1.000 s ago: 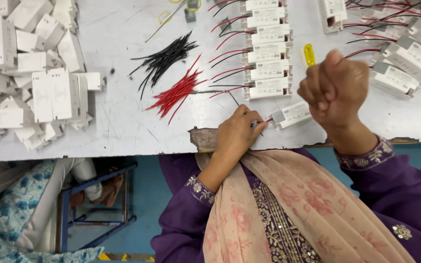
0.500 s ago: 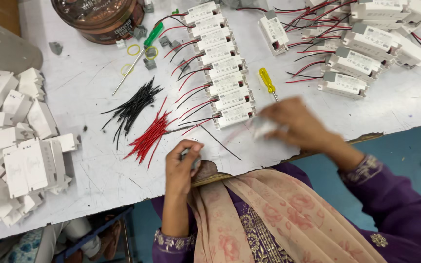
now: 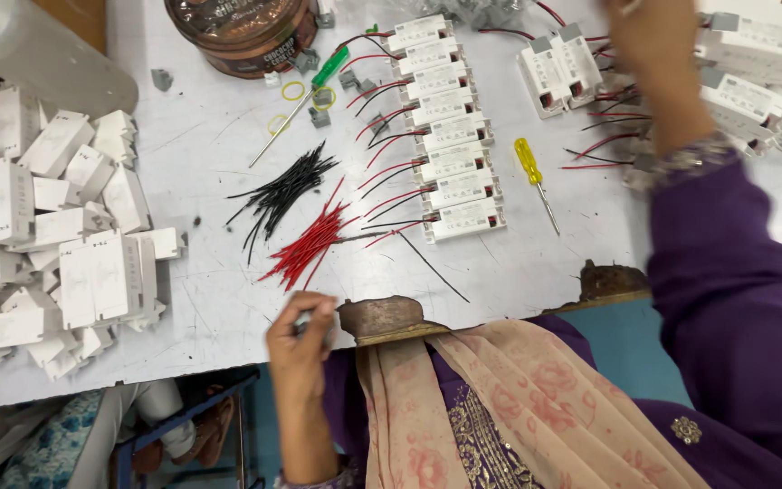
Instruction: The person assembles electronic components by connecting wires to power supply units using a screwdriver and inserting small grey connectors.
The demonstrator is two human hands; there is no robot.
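Observation:
My left hand (image 3: 300,342) rests at the near table edge beside a chipped brown patch (image 3: 380,317). Its fingers are pinched on a small grey piece too small to identify. My right hand (image 3: 652,63) reaches far across the table among white modules with red wires (image 3: 753,95); its fingertips run past the top edge. A column of white driver modules (image 3: 450,136) with red and black leads lies in the middle. To its left lie a bundle of red wires (image 3: 311,243) and a bundle of black wires (image 3: 282,188).
A yellow screwdriver (image 3: 530,165) lies right of the column and a green one (image 3: 311,95) at the back. A round brown tin (image 3: 246,32) stands at the far edge. White casings (image 3: 47,226) are heaped on the left. One loose black wire (image 3: 432,267) lies near the front.
My right hand has gone from the near table edge up to the far right modules. My left hand has drawn back to the table edge. The view has shifted.

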